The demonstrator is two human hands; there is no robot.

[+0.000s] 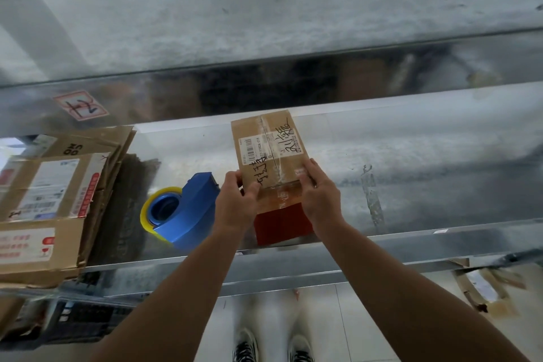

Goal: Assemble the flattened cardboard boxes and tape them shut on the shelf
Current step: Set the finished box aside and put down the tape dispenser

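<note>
Right of the flattened brown cardboard stack (53, 200) and blue plastic tape dispenser (188, 211) on the grey metal shelf (411, 156), the left hand (238, 200) pinches one near corner of the small brown cardboard box (270, 150) and the right hand (318, 197) the other; squeezing evenly should keep its taped seam flush.

Place: a storeroom or packing area.
Shelf (411, 156): bare galvanised metal, tiered, scuffed.
Goods: flattened cartons (58, 200) with shipping labels, stacked at left.
Tool: blue tape dispenser (188, 211).
Floor (367, 317): pale tiles below.
</note>
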